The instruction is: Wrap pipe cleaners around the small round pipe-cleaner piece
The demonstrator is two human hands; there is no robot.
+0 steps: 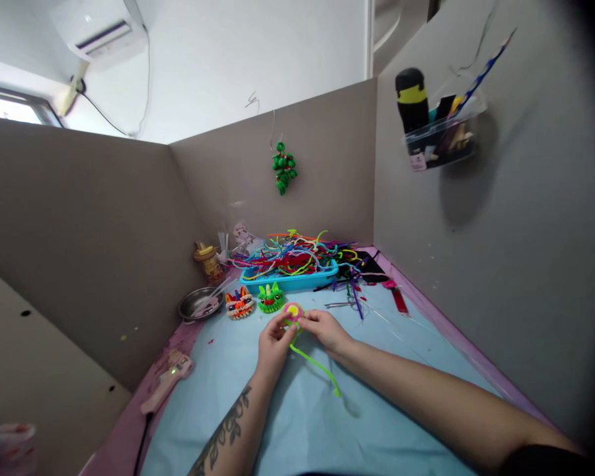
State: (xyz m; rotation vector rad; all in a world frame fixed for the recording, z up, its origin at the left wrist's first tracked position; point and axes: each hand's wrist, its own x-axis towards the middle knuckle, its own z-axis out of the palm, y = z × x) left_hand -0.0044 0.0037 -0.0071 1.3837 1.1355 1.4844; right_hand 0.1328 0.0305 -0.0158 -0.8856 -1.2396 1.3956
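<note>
Between my two hands is a small round pipe-cleaner piece (pixel 293 309), pink around a yellow middle. A lime-green pipe cleaner (pixel 320 367) trails from it down to the right over the blue sheet. My left hand (pixel 276 338) pinches the piece from the left, fingers closed. From the other side my right hand (pixel 322 328) grips its edge with thumb and fingertips. Just beyond the hands sit two fuzzy animal heads, a green one (pixel 271 299) and an orange-and-cream one (pixel 240 304).
Behind stands a blue tray (pixel 287 283) heaped with coloured pipe cleaners. Scissors (pixel 340 304) lie to its front right. At left are a metal bowl (pixel 184 309) and a pink glue gun (pixel 167 381) with a cord. Grey partitions enclose the table; a bin of tools (pixel 441 139) hangs at right.
</note>
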